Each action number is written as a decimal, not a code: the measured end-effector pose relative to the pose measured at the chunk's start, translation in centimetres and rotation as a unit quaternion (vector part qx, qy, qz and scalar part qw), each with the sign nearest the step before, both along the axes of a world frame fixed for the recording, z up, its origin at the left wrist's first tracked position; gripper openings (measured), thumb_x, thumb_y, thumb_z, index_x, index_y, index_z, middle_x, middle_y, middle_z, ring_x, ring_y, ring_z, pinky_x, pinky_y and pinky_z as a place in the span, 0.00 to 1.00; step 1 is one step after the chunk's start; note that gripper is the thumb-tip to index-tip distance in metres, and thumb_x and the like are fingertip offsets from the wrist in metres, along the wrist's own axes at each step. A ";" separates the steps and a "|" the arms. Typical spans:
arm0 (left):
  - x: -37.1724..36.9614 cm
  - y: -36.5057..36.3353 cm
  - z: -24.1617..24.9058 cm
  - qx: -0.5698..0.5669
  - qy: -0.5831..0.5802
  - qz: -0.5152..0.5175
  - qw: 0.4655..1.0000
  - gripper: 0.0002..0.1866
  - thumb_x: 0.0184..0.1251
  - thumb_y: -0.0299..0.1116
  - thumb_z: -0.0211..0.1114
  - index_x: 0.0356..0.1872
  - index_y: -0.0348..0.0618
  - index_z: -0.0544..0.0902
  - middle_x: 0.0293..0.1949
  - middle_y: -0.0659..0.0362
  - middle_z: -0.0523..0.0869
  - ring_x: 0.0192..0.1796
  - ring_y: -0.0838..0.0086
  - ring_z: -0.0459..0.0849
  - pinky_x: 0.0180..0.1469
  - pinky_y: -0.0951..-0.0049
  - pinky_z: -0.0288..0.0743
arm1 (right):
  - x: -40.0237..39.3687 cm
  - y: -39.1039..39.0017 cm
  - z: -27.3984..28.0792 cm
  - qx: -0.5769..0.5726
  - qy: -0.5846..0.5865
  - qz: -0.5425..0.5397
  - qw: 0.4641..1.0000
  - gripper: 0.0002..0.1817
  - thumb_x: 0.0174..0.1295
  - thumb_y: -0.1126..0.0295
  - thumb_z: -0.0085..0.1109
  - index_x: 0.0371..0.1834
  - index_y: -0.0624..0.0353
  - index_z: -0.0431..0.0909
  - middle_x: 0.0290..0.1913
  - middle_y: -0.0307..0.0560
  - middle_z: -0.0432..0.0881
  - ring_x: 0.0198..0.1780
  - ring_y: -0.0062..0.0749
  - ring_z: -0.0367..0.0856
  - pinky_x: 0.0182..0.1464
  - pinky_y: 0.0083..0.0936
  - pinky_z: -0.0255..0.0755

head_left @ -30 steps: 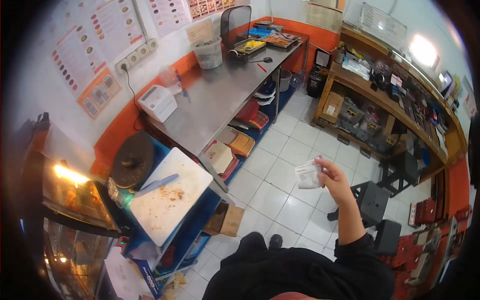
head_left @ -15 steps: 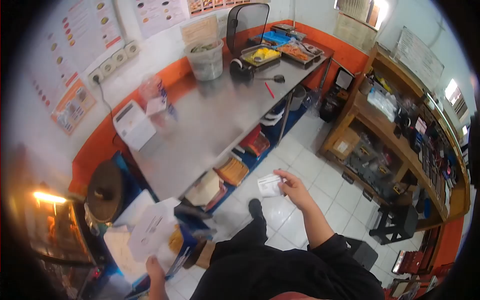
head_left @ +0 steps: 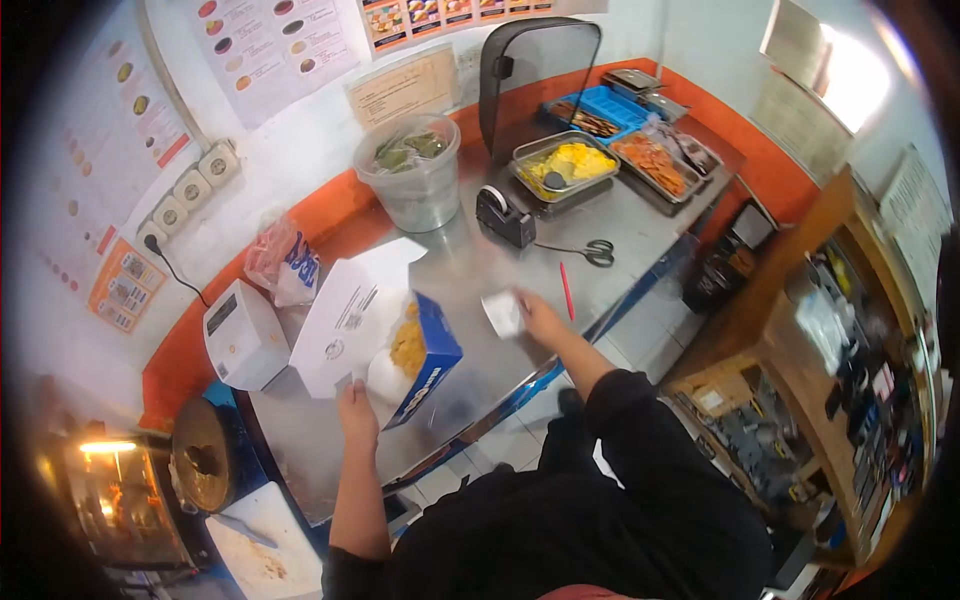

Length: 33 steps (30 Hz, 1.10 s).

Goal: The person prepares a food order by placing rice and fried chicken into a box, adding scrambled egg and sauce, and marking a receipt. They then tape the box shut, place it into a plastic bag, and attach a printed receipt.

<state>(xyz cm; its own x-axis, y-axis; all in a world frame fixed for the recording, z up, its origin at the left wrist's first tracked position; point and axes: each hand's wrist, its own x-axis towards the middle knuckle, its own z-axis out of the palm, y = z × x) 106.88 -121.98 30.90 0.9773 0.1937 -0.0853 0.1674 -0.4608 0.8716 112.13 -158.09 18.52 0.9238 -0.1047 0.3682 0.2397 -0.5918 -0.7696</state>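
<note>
My left hand [head_left: 357,412] grips the near edge of an open blue and white box [head_left: 425,370], with its white lid [head_left: 350,305] raised. Brown-yellow food [head_left: 408,348] and white paper show inside the box, over the left part of the steel table. My right hand [head_left: 540,320] pinches a small white paper slip [head_left: 503,315] above the table's front part. Beyond it lie a red pen [head_left: 567,291], black scissors [head_left: 590,251] and a black tape dispenser [head_left: 506,217].
The steel table [head_left: 470,270] also bears a clear bucket [head_left: 410,180], food trays [head_left: 565,165], a white printer [head_left: 245,335] and a plastic bag [head_left: 285,262]. At lower left are a cutting board [head_left: 265,550] with a knife and a lit cabinet [head_left: 120,500]. Wooden shelving [head_left: 770,370] stands right.
The view has moved closer to the table. My left hand has brought the box from the lower left to over the table. My right hand, still with the slip, is now over the table too.
</note>
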 end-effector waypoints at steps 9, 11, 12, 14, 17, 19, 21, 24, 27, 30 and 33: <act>7.9 -15.8 -8.6 0.197 0.006 0.091 0.976 0.14 0.63 0.33 0.47 0.37 0.31 0.75 0.32 0.44 0.80 0.36 0.52 0.77 0.41 0.64 0.69 | 1.2 -4.4 -0.7 -0.149 0.268 0.153 0.939 0.11 0.55 0.67 0.48 0.40 0.55 0.73 0.39 0.56 0.71 0.39 0.50 0.74 0.42 0.38 0.69; 8.9 -17.0 -12.4 0.252 -0.006 0.126 0.959 0.13 0.61 0.32 0.47 0.37 0.32 0.75 0.33 0.43 0.79 0.38 0.49 0.77 0.42 0.62 0.69 | 2.4 -5.2 -0.8 -0.135 0.289 0.233 0.919 0.12 0.55 0.63 0.49 0.40 0.55 0.73 0.40 0.57 0.72 0.38 0.50 0.75 0.40 0.39 0.70; 9.1 -16.2 -14.1 0.278 -0.031 0.122 0.952 0.13 0.61 0.31 0.46 0.37 0.33 0.75 0.34 0.43 0.79 0.39 0.49 0.77 0.43 0.61 0.69 | 2.9 -5.8 -0.7 -0.151 0.275 0.280 0.907 0.13 0.55 0.61 0.49 0.40 0.54 0.74 0.40 0.54 0.73 0.37 0.48 0.76 0.40 0.39 0.70; 9.1 -17.0 -13.9 0.283 -0.003 0.164 0.945 0.13 0.60 0.31 0.46 0.38 0.34 0.75 0.35 0.43 0.79 0.40 0.50 0.77 0.44 0.61 0.69 | 4.4 -8.9 1.8 -0.164 0.264 0.318 0.896 0.13 0.56 0.59 0.49 0.40 0.53 0.75 0.39 0.52 0.75 0.37 0.46 0.77 0.40 0.39 0.70; 9.2 -20.3 -7.8 0.259 0.097 0.157 0.948 0.17 0.65 0.38 0.45 0.44 0.36 0.75 0.42 0.45 0.79 0.45 0.53 0.77 0.48 0.64 0.69 | 8.6 -16.6 7.8 -0.022 0.262 0.231 0.937 0.13 0.54 0.55 0.53 0.36 0.47 0.79 0.34 0.40 0.81 0.37 0.36 0.79 0.41 0.33 0.71; 9.0 -21.1 -7.2 0.197 0.080 0.194 0.958 0.21 0.67 0.43 0.43 0.47 0.36 0.73 0.39 0.47 0.79 0.43 0.56 0.77 0.47 0.65 0.69 | 12.4 -24.8 12.3 -0.128 0.115 0.002 0.985 0.12 0.54 0.59 0.55 0.35 0.54 0.79 0.33 0.47 0.81 0.36 0.38 0.79 0.39 0.30 0.71; 8.4 -19.3 -10.0 0.207 0.048 0.215 0.953 0.22 0.68 0.45 0.42 0.50 0.37 0.71 0.39 0.47 0.78 0.43 0.59 0.77 0.45 0.66 0.70 | 17.2 -36.4 7.5 0.101 0.044 -0.261 0.959 0.10 0.55 0.67 0.53 0.30 0.63 0.78 0.28 0.54 0.79 0.31 0.38 0.77 0.35 0.29 0.69; 6.5 -18.7 -10.5 0.155 0.044 0.268 0.950 0.25 0.68 0.48 0.41 0.56 0.39 0.67 0.42 0.49 0.77 0.43 0.62 0.76 0.41 0.68 0.72 | 19.6 -52.3 7.3 -0.051 0.037 -0.437 0.897 0.11 0.54 0.64 0.53 0.33 0.61 0.77 0.30 0.54 0.79 0.33 0.43 0.78 0.36 0.30 0.69; 4.1 -19.9 -7.4 0.100 0.094 0.295 0.945 0.26 0.68 0.48 0.41 0.59 0.41 0.63 0.44 0.49 0.75 0.44 0.64 0.75 0.37 0.72 0.73 | 20.2 -60.5 6.5 -0.147 0.182 -0.520 0.821 0.12 0.53 0.62 0.53 0.35 0.55 0.79 0.35 0.53 0.80 0.39 0.48 0.78 0.41 0.38 0.70; 1.9 -19.9 -7.0 0.125 0.121 0.301 0.938 0.26 0.68 0.49 0.41 0.60 0.43 0.61 0.44 0.50 0.75 0.45 0.66 0.75 0.34 0.74 0.74 | 21.0 -65.1 4.2 -0.181 0.224 -0.468 0.836 0.13 0.52 0.61 0.54 0.40 0.51 0.79 0.39 0.51 0.80 0.42 0.46 0.77 0.44 0.36 0.70; 0.7 -20.0 -6.6 0.152 0.125 0.328 0.924 0.25 0.68 0.49 0.41 0.60 0.47 0.61 0.43 0.51 0.74 0.45 0.68 0.74 0.33 0.74 0.74 | 21.7 -66.3 3.1 -0.213 0.268 -0.423 0.839 0.14 0.52 0.61 0.54 0.41 0.50 0.79 0.39 0.52 0.80 0.42 0.46 0.77 0.44 0.37 0.70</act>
